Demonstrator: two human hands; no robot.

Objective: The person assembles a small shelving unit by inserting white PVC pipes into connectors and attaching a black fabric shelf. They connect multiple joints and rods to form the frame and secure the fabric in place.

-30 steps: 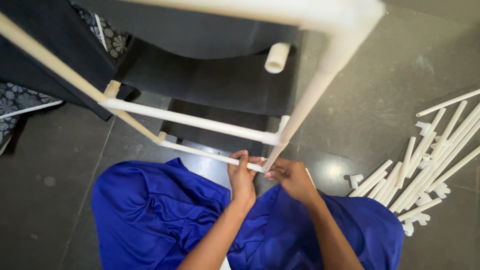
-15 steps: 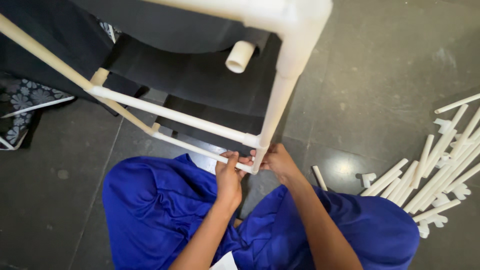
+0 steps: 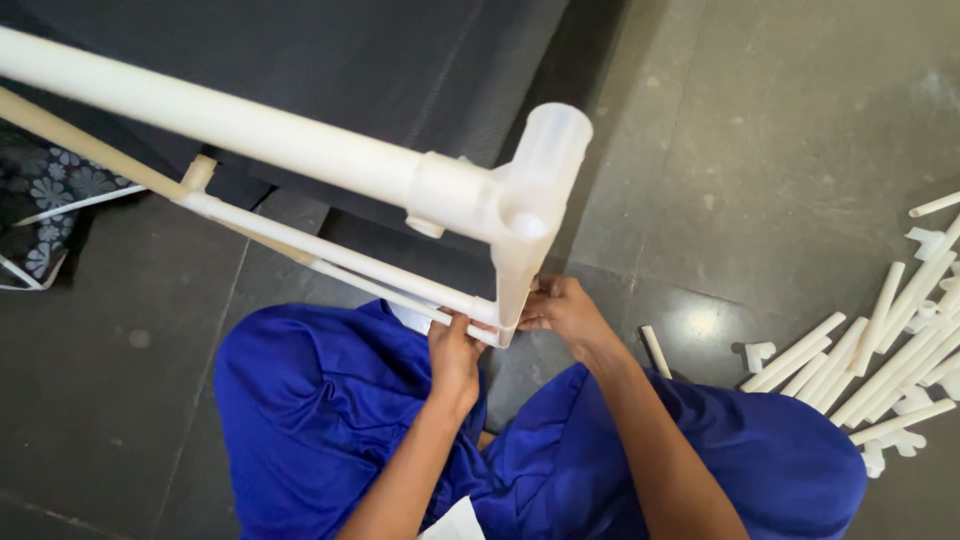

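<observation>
Our left hand [image 3: 455, 352] is closed on the lower pipe [image 3: 330, 262], and the right hand [image 3: 562, 310] clamps the bottom of the post [image 3: 512, 285], low over the floor [image 3: 780, 150]; we should push the pipe straight into the joint, keeping the post steady

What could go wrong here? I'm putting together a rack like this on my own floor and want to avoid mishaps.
The left hand and right hand pinch the lower corner joint closely; fingers might get nipped. The tall white pipe frame is held only low down and could tip. Loose pipes scattered on the floor could roll underfoot.
</observation>
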